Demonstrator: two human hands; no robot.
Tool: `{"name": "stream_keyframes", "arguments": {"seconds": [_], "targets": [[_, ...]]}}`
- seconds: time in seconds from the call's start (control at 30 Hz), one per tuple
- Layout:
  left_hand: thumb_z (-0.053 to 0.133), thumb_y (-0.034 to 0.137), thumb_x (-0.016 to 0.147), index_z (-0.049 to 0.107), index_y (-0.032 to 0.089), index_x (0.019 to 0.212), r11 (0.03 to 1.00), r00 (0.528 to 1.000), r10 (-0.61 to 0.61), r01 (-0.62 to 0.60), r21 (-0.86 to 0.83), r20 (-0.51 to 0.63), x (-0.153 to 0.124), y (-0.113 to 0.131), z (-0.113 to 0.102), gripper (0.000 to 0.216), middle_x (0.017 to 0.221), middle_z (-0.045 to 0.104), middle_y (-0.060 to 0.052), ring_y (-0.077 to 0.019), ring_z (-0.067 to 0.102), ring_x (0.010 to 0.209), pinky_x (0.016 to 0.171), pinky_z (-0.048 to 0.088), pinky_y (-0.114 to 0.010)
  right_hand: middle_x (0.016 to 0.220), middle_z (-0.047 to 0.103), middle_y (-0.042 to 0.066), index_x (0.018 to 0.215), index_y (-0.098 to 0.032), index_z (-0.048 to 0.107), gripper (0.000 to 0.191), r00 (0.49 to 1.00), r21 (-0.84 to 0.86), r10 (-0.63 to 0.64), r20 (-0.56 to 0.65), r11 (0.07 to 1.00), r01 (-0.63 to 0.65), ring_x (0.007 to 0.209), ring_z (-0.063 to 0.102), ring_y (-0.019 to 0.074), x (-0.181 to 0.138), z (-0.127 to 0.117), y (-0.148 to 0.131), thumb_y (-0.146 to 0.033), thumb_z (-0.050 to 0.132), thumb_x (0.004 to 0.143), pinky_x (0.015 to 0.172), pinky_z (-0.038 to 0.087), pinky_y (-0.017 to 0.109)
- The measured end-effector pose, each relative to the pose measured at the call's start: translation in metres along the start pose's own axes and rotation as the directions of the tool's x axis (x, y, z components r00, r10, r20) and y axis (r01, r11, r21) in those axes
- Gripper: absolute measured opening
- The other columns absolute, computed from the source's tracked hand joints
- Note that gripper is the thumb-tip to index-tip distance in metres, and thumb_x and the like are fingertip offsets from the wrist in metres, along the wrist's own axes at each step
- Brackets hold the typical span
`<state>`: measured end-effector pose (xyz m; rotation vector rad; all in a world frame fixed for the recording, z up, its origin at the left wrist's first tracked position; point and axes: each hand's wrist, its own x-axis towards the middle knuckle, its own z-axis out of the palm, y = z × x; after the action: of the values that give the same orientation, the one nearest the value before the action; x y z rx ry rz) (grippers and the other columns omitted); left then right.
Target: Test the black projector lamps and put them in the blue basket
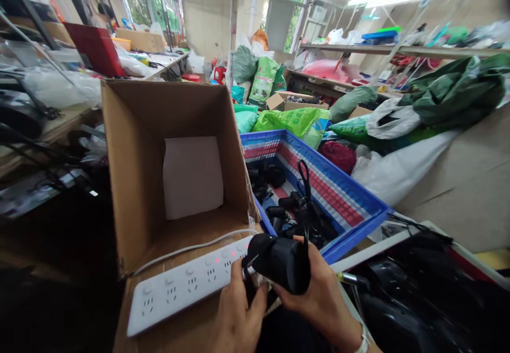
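A black cylindrical device (279, 261) with a dark cord or strap is held low in the head view, over the right end of a white power strip (179, 284). My right hand (324, 294) is closed around its right end, fingers behind and thumb below. My left hand (241, 310) grips at its left end with thumb and index finger, on a dark part whose shape is partly hidden. Small red lights glow on the strip beside the device. The strip lies on a cardboard surface (131, 302).
An open cardboard box (127, 183) lies on its side, opening towards me, with a pale sheet inside. To its right, a blue-rimmed striped bin (338, 183) contains several black devices with cords. A crate (398, 236) with black items stands at right. Sacks (265, 79) are piled behind.
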<state>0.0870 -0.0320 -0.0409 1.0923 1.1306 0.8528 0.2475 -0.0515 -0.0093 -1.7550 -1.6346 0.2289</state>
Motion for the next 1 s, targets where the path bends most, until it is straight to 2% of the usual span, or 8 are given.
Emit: {"name": "stream_keyframes", "arguments": {"seconds": [0.13, 0.2, 0.27, 0.37, 0.47, 0.6, 0.77, 1.0], "targets": [[0.063, 0.040, 0.075, 0.043, 0.019, 0.113, 0.996, 0.995, -0.012, 0.021, -0.091, 0.097, 0.003, 0.011, -0.018, 0.048, 0.075, 0.064, -0.005, -0.0212, 0.061, 0.065, 0.051, 0.049, -0.028, 0.109, 0.059, 0.010, 0.124, -0.015, 0.041, 0.070, 0.976, 0.342, 0.077, 0.205, 0.928, -0.145, 0.097, 0.059, 0.0247, 0.013, 0.002, 0.010, -0.036, 0.070, 0.065, 0.083, 0.049, 0.034], [0.064, 0.040, 0.075, 0.040, 0.020, 0.109, 0.991, 0.995, -0.030, 0.042, -0.127, 0.098, 0.007, 0.020, -0.038, 0.046, 0.075, 0.064, -0.004, -0.0214, 0.062, 0.068, 0.052, 0.052, -0.029, 0.089, 0.062, 0.005, 0.121, -0.014, 0.048, 0.054, 0.925, 0.440, 0.195, 0.327, 0.835, -0.331, 0.077, 0.061, 0.0194, 0.020, 0.000, 0.020, -0.045, 0.058, 0.078, 0.066, 0.050, 0.029], [0.067, 0.039, 0.074, 0.038, 0.021, 0.106, 0.981, 0.998, -0.046, 0.052, -0.185, 0.032, 0.010, 0.029, -0.062, 0.047, 0.072, 0.065, -0.003, -0.0206, 0.063, 0.066, 0.055, 0.056, -0.033, 0.074, 0.059, 0.003, 0.104, -0.014, 0.060, 0.040, 0.899, 0.409, 0.239, 0.367, 0.826, -0.387, 0.064, 0.057, 0.0155, 0.026, 0.001, 0.030, -0.047, 0.043, 0.087, 0.056, 0.046, 0.025], [0.073, 0.035, 0.069, 0.039, 0.021, 0.103, 0.962, 0.996, -0.022, -0.004, -0.274, -0.092, 0.009, 0.042, -0.092, 0.050, 0.070, 0.068, -0.003, -0.0223, 0.067, 0.065, 0.059, 0.058, -0.037, 0.081, 0.057, 0.006, 0.078, -0.016, 0.067, 0.037, 0.936, 0.272, 0.039, 0.349, 0.952, -0.141, 0.074, 0.055, 0.0171, 0.032, 0.012, 0.040, -0.044, 0.044, 0.088, 0.065, 0.045, 0.027], [0.078, 0.033, 0.063, 0.040, 0.019, 0.099, 0.941, 0.987, -0.010, -0.046, -0.336, -0.161, 0.002, 0.053, -0.106, 0.055, 0.068, 0.070, -0.006, -0.0247, 0.068, 0.060, 0.055, 0.058, -0.035, 0.069, 0.053, 0.003, 0.061, -0.017, 0.062, 0.037, 0.906, 0.162, -0.127, 0.403, 0.985, 0.066, 0.065, 0.052, 0.0156, 0.035, 0.027, 0.038, -0.040, 0.049, 0.087, 0.061, 0.043, 0.027], [0.078, 0.031, 0.063, 0.041, 0.019, 0.100, 0.931, 0.987, 0.004, -0.062, -0.359, -0.160, -0.001, 0.059, -0.109, 0.054, 0.068, 0.071, -0.007, -0.0249, 0.069, 0.059, 0.054, 0.057, -0.032, 0.065, 0.058, 0.001, 0.074, -0.018, 0.062, 0.024, 0.892, 0.260, -0.148, 0.426, 0.965, 0.035, 0.058, 0.054, 0.0138, 0.042, 0.048, 0.029, -0.033, 0.050, 0.088, 0.055, 0.045, 0.024], [0.075, 0.028, 0.067, 0.040, 0.021, 0.100, 0.926, 0.989, 0.000, -0.056, -0.373, -0.148, 0.002, 0.050, -0.110, 0.049, 0.069, 0.071, -0.005, -0.0239, 0.069, 0.062, 0.057, 0.058, -0.033, 0.086, 0.067, 0.007, 0.087, -0.019, 0.063, 0.016, 0.867, 0.313, -0.426, 0.258, 0.886, 0.342, 0.082, 0.063, 0.0202, 0.050, 0.072, 0.031, -0.024, 0.048, 0.089, 0.074, 0.051, 0.034], [0.074, 0.027, 0.069, 0.039, 0.021, 0.102, 0.907, 0.986, -0.008, -0.062, -0.416, -0.164, 0.004, 0.041, -0.115, 0.049, 0.069, 0.071, -0.005, -0.0235, 0.069, 0.063, 0.055, 0.057, -0.030, 0.081, 0.066, 0.004, 0.079, -0.022, 0.063, 0.023, 0.797, 0.325, -0.495, 0.346, 0.860, 0.393, 0.078, 0.063, 0.0171, 0.064, 0.072, 0.028, -0.018, 0.044, 0.090, 0.074, 0.050, 0.031]]}}
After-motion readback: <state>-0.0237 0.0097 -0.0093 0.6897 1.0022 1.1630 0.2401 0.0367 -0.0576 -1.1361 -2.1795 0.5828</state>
